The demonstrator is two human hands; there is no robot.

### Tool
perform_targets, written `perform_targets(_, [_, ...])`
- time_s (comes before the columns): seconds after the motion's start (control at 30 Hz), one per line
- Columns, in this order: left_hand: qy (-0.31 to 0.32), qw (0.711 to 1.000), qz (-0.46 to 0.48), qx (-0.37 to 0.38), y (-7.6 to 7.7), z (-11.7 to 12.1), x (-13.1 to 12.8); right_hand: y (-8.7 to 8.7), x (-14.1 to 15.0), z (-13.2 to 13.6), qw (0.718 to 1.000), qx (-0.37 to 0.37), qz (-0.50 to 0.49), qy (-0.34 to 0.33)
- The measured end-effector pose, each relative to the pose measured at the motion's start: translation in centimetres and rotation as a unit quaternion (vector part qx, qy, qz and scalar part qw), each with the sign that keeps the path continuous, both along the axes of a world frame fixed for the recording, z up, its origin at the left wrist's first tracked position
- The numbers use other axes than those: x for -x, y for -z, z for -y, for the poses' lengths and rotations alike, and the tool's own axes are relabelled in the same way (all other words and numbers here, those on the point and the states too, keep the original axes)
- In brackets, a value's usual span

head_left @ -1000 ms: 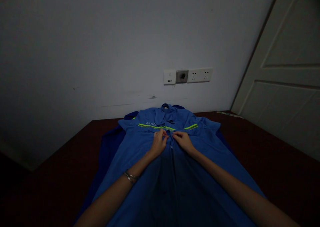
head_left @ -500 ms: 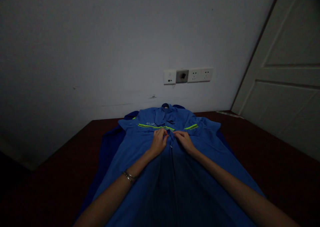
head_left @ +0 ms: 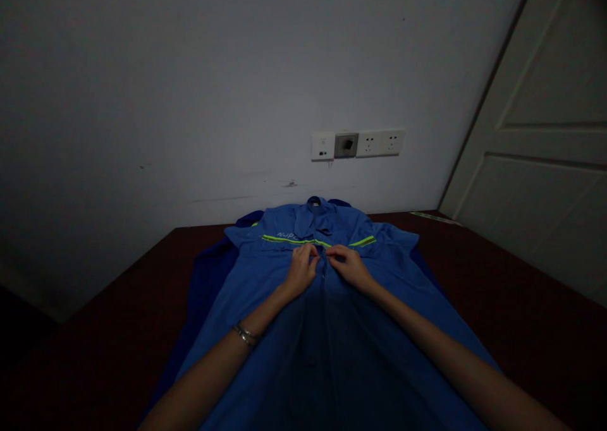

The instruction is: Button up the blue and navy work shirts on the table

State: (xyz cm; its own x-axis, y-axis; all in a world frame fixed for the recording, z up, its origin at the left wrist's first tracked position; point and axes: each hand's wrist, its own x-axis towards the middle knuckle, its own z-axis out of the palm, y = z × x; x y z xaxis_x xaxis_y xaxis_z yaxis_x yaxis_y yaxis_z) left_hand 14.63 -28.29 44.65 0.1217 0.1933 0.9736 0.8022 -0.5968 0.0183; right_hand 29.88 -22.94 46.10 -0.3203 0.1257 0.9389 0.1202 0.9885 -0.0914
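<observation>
A blue work shirt (head_left: 265,292) with yellow-green reflective strips across its chest lies spread out, collar toward the wall. My left hand (head_left: 302,268) pinches the left edge of its front opening just below the chest strip. Facing it, my right hand (head_left: 348,267) pinches the right front edge, thumb and forefinger together. The fingertips of both hands are close to each other over the opening. Whatever small part of the edge lies between them is too dark to make out. A metal bracelet (head_left: 245,335) sits on my left wrist.
Under the shirt lies a darker blue garment (head_left: 208,282), showing at its sides. Both rest on a dark red-brown tabletop (head_left: 128,292) against a pale wall (head_left: 190,102). Wall sockets (head_left: 379,143) are above the collar, and a panelled door (head_left: 545,146) stands at the right.
My right hand has shifted slightly left, bringing the shirt's right front edge closer to the left one. The gap at the opening is narrower. My left hand stays nearly still.
</observation>
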Motion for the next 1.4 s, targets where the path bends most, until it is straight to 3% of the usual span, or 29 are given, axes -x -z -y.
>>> perform_targets(0.2, [-0.005,1.000,-0.004,0.003,0.0,0.2,-0.4,-0.1,-0.1,0.5,0.999,-0.043,0.007,0.012])
perform_targets(0.33, [-0.002,1.000,0.005,0.009,0.0,0.1,-0.6,0.0,-0.1,1.1,0.992,-0.105,0.038,0.063])
perform_targets(0.67, [0.117,0.983,0.116,0.088,-1.0,0.8,-1.3,0.4,-0.7,1.6,0.945,-0.233,0.080,0.216])
perform_targets(1.17, [0.162,0.972,0.141,0.096,-1.1,0.0,-0.6,0.0,-0.9,2.5,0.886,-0.362,0.066,0.282])
perform_targets(1.4, [0.146,0.979,0.124,0.076,-1.0,-0.2,-0.5,0.1,-0.7,2.7,0.876,-0.372,0.057,0.302])
